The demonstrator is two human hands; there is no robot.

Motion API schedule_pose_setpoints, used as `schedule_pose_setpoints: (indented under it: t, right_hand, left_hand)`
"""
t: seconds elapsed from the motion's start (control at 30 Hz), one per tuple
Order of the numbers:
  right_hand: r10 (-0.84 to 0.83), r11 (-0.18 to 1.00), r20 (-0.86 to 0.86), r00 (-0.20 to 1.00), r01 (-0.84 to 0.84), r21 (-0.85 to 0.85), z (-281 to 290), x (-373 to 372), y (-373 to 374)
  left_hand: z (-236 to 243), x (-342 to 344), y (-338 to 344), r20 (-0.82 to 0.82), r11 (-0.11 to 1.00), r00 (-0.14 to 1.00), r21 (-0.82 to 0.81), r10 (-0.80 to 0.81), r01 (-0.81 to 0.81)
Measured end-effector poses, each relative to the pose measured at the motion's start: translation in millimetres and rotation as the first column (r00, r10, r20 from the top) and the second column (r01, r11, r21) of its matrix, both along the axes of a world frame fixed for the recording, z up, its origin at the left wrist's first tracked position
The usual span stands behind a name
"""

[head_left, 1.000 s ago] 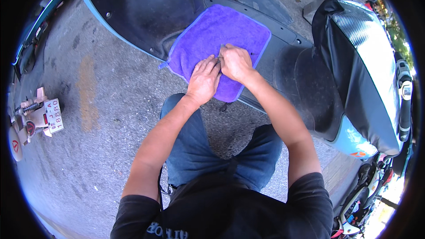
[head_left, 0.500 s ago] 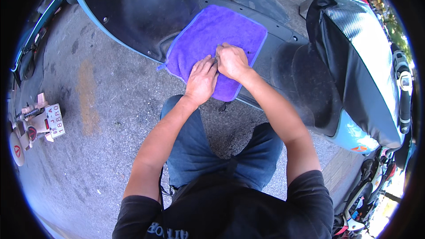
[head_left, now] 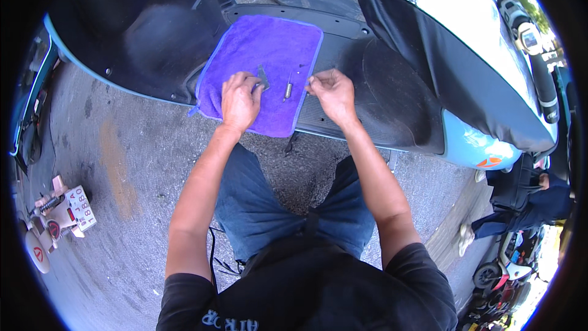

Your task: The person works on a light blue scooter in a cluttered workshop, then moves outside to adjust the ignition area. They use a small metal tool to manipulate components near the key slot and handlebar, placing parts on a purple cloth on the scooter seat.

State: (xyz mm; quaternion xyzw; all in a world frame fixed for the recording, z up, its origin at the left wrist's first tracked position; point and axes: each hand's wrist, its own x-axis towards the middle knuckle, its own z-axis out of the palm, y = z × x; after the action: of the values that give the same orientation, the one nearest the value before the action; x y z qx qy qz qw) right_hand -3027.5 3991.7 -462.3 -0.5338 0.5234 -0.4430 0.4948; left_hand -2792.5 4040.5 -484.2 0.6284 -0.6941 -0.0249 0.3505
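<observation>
Purple cloth (head_left: 263, 61) spread flat, small metal spring (head_left: 287, 89) on it, left hand (head_left: 240, 101) fingers curled touching cloth, right hand (head_left: 331, 89) pinched empty

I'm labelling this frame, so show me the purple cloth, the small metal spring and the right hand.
purple cloth (head_left: 269, 43): head view, bare upper middle.
small metal spring (head_left: 287, 90): head view, its coiled body.
right hand (head_left: 328, 89): head view, back of the hand.

Small metal parts (head_left: 286, 89) on the cloth (head_left: 269, 55) — too tiny to identify.
</observation>
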Motion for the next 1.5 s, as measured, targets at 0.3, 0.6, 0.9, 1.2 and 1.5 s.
schedule_pose_setpoints:
  t: [0.3, 0.6, 0.9, 1.2, 1.5]
  right_hand:
    - [-0.05, 0.964, 0.348, 0.936, -0.046, 0.261, -20, -4, 67]
    - [-0.073, 0.877, 0.501, 0.863, -0.183, 0.444, -6, 5, 58]
    - [-0.114, 0.945, -0.66, 0.743, -0.124, -0.303, 0, 3, -44]
    - [0.017, 0.871, -0.832, 0.554, -0.417, -0.26, -20, 10, -74]
    - [-0.06, 0.974, -0.564, 0.824, -0.075, -0.212, -24, 2, -64]
  left_hand:
    - [44, -61, 26, -0.333, 0.953, 0.912, 0.097, -0.24, 0.287]
    - [23, -69, 33, -0.425, 0.964, 0.875, 0.019, -0.232, 0.265]
    - [7, -38, -5, -0.945, 0.953, 0.292, 0.214, 0.147, 0.215]
    - [12, -47, -57, -0.381, 0.958, 0.924, 0.253, -0.03, 0.136]
    - [0, -65, -84, 0.153, 0.945, 0.961, 0.269, -0.231, 0.185]
